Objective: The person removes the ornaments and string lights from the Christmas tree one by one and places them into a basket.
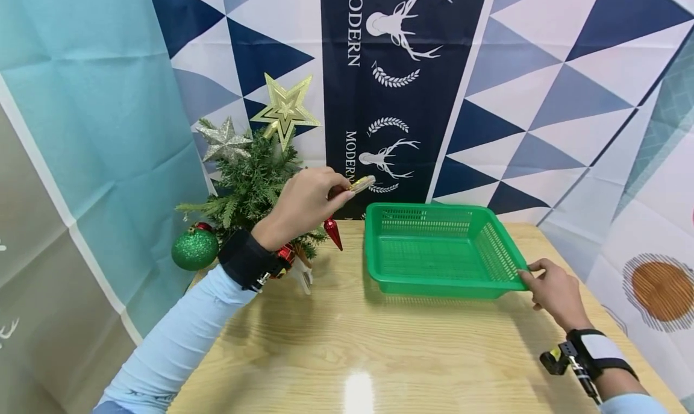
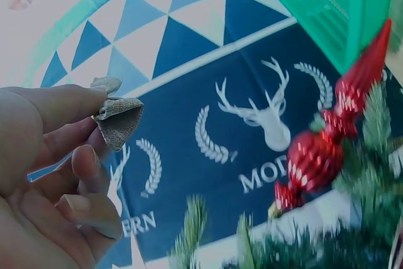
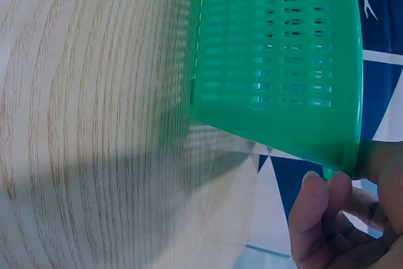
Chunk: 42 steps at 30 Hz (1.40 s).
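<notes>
My left hand (image 1: 309,200) is raised in front of the small Christmas tree (image 1: 255,188) and pinches a small beige burlap bow (image 2: 119,118) between thumb and fingers. In the head view some yellow shows on the bow, and its middle is hidden by the fingertips. Lower right, my right hand (image 1: 555,293) grips the rim at the near right corner of a green plastic basket (image 1: 434,278). The right wrist view shows the thumb and fingers (image 3: 315,200) on either side of that rim. Nothing lies inside the basket.
A gold star (image 1: 287,108), a silver star (image 1: 225,140), a green glitter ball (image 1: 195,249) and a red drop ornament (image 1: 333,233) hang on the tree. The wooden table (image 1: 325,341) runs back to a patterned curtain (image 1: 401,100).
</notes>
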{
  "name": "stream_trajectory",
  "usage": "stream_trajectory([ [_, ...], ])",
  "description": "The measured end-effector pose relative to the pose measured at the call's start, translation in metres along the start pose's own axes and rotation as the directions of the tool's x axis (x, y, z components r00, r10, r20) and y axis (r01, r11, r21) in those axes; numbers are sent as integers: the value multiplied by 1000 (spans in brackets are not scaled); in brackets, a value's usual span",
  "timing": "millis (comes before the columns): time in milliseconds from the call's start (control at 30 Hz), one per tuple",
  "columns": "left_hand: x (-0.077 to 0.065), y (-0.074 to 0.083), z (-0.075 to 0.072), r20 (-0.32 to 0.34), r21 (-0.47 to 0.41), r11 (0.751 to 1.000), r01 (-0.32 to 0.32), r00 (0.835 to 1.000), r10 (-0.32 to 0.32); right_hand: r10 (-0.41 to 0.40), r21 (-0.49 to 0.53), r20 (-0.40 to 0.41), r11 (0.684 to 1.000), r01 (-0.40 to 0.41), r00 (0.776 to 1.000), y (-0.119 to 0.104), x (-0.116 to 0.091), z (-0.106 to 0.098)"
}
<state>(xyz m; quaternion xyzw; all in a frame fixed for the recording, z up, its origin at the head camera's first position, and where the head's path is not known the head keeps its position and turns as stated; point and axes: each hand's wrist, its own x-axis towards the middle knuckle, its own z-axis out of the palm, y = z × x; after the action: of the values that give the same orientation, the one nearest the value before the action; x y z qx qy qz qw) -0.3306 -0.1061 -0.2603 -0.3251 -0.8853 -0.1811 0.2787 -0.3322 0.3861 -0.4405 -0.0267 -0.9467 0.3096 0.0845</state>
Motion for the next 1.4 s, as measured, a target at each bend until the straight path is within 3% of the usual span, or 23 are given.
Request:
stream_trajectory([
  [133, 4, 10, 11, 27, 7, 1000, -17, 999, 17, 11, -13, -10, 1000, -11, 1000, 2, -1, 0],
  [367, 7, 16, 24, 12, 1, 999, -46, 999, 46, -15, -20, -13, 1000, 15, 1000, 2, 2, 3],
  [767, 9, 25, 44, 99, -47, 999, 9, 995, -5, -30, -25, -21, 999, 29, 999, 2, 1, 7],
  [1400, 13, 27, 81, 157, -73, 996, 48, 987, -36, -33, -49, -35, 998, 31, 999, 2, -4, 3],
])
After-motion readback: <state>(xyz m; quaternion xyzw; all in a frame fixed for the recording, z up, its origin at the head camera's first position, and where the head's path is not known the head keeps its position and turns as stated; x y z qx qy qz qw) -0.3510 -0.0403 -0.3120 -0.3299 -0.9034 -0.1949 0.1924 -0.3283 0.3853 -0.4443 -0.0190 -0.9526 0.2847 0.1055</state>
